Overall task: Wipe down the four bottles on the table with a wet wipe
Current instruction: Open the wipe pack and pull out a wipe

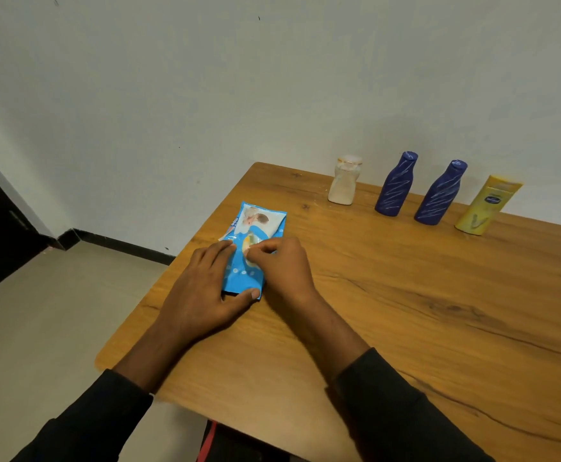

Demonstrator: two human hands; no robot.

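Right grip [285, 265]: fingers curled, pinching at the middle of the pack [259, 225]; flap or wipe, can't tell. Left grip [206, 288]: flat, fingers straight along the pack's 9 o'clock side, thumb at its near edge, pressing it onto the counter [405, 295]. Pack lies flat near the counter's left edge, its near half covered by both grips.

Bottles at 1–2 o'clock from the pack, well apart from it, upright in a row along the counter's far edge: white bottle [344, 181], blue bottle [395, 188], second blue bottle [440, 193], yellow bottle [487, 205]. None touching. Bare counter between grips and row.
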